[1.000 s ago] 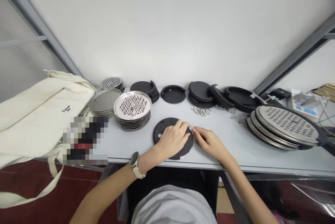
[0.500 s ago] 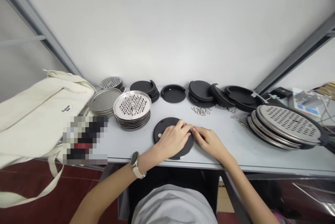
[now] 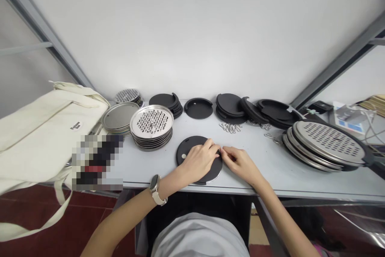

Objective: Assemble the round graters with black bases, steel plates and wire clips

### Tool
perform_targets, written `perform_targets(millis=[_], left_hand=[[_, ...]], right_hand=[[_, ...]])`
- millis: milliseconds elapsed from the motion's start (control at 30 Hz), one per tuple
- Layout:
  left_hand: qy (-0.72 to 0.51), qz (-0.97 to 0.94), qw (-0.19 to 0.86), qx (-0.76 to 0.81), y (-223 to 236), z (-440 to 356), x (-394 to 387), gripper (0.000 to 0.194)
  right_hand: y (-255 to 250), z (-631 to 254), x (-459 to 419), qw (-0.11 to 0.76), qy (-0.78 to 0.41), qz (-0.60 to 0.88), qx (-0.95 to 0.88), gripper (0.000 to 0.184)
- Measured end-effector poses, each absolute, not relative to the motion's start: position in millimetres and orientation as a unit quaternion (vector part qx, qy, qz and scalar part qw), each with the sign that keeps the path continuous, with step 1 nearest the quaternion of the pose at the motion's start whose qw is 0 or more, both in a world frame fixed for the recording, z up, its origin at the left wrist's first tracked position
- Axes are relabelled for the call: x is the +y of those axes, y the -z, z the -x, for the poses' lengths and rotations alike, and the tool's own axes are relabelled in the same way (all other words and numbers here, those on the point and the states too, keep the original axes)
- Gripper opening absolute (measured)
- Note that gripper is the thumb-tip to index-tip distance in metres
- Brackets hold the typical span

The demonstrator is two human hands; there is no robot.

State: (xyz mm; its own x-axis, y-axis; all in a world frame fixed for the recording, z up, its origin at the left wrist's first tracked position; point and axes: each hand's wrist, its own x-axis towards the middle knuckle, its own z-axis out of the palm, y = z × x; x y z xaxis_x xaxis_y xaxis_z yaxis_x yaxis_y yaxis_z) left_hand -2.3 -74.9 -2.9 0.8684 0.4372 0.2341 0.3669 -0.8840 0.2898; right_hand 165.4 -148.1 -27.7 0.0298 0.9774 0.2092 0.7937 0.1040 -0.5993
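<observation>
Black round disc (image 3: 187,149) lies flat, no long axis; left hand (image 3: 197,160) spread on top, right hand (image 3: 239,164) pinched at rim.

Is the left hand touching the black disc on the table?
Touching: the head view shows the left hand resting on the black disc, its palm and fingers lying over the disc's face.

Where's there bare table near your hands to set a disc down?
Open tabletop lies between the right hand and the right steel grater stack, in front of the wire hooks. A smaller patch sits in front of the left grater stack. The back row of black lids is crowded.
</observation>
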Motion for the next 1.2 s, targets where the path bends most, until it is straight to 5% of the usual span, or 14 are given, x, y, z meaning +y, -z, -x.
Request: perform_targets(millis=[533,1200], left_hand=[[-0.157,-0.958,0.115,0.212,7.0,1.4,-74.4,0.022],[-0.16,-0.953,0.12,0.229,6.7,2.2,-75.6,0.028]], right_hand=[[28.2,-167.1,-153.0,0.357,-0.141,0.66,-0.646,0.035],[27.2,-165.2,-149.8,0.297,-0.133,0.637,-0.699,0.034]])
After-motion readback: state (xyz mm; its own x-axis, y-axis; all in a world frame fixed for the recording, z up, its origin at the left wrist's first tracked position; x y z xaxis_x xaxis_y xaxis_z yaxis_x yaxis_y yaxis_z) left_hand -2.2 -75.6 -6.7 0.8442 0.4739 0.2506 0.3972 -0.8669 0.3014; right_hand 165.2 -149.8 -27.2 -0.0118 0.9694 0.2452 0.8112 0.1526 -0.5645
